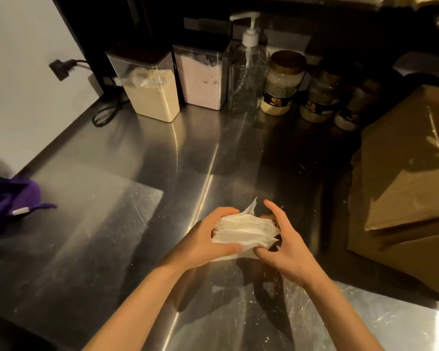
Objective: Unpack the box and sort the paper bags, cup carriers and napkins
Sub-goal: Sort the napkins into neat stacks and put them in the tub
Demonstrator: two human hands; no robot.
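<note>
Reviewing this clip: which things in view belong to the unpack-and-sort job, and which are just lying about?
Job in hand:
napkin stack, gripped by left hand and right hand
brown paper bags, far right

Lying about:
beige-powder canister
pinkish-powder canister
pump bottle
labelled jars
purple cloth
wall plug

Item 1, napkins [243,230]: 1 thick white stack, edges fanned toward me, 1 sheet poking up behind; I see it gripped between left hand [205,239] and right hand [287,247]. Item 2, box [403,173]: brown cardboard, flaps open, far right, well apart.
</note>
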